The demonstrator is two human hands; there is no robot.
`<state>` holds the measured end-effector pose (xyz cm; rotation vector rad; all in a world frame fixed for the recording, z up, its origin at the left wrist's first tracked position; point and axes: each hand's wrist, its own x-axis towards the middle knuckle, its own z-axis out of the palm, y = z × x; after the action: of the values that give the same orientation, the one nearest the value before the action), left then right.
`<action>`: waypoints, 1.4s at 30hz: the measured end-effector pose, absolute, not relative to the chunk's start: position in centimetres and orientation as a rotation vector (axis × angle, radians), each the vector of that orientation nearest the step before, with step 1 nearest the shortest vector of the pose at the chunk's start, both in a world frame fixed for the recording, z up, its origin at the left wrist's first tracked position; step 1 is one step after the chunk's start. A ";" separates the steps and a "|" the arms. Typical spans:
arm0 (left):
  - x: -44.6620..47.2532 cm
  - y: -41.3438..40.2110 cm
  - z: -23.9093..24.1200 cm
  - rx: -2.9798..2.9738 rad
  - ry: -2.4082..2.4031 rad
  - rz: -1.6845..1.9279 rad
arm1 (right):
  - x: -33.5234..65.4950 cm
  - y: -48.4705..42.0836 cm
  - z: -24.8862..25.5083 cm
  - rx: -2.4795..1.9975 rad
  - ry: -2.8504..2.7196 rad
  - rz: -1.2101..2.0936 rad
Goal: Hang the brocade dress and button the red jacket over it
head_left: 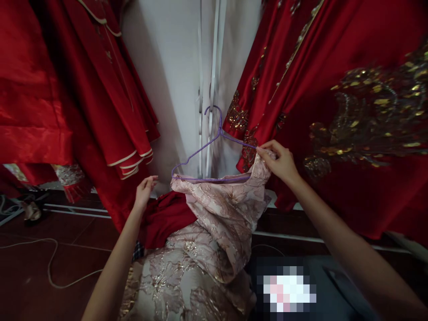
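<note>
A purple wire hanger (204, 149) stands upright in the middle of the head view, its hook at the top. From it hangs a pale pink dress (222, 200) with a raised, shiny floral pattern. My right hand (279, 161) pinches the dress's shoulder at the hanger's right end. On the other side, my left hand (145, 191) is apart from the hanger and dress, its fingers partly extended with nothing visible in them. Below lies more patterned fabric (180, 285) in pale gold and pink. Dark red cloth (169, 216) sits between my left hand and the dress.
Red garments (110, 89) hang at the left, and red gowns with gold sequins (377, 111) hang at the right. Pale metal posts (214, 53) rise behind the hanger. A cable (50, 263) runs across the dark floor. A blurred bright patch covers something at lower right.
</note>
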<state>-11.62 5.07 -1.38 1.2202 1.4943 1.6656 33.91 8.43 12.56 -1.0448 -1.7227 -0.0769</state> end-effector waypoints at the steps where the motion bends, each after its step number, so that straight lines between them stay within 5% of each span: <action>1: -10.6 5.3 -1.2 1.221 1.432 1.597 | 33.9 8.4 12.5 -1.043 -1.717 -0.075; 7: -5.0 6.8 -0.8 1.318 1.316 1.440 | 33.8 8.2 12.6 -1.053 -1.703 -0.088; 20: -8.4 5.5 -0.9 1.354 1.477 1.697 | 33.5 8.4 12.3 -1.068 -1.708 -0.095; 28: -4.8 6.6 4.4 1.550 1.388 1.792 | 33.2 8.2 12.0 -1.061 -1.696 -0.060; 33: -3.6 5.1 6.5 1.674 0.994 1.469 | 33.7 9.2 11.6 -1.017 -1.688 0.078; 42: -12.2 1.1 -1.5 1.613 1.327 0.913 | 33.4 9.5 11.6 -0.993 -1.691 0.214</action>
<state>-12.18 1.12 -1.46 1.6129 1.3267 0.9128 33.38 9.46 11.59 -0.9926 -1.6908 0.2143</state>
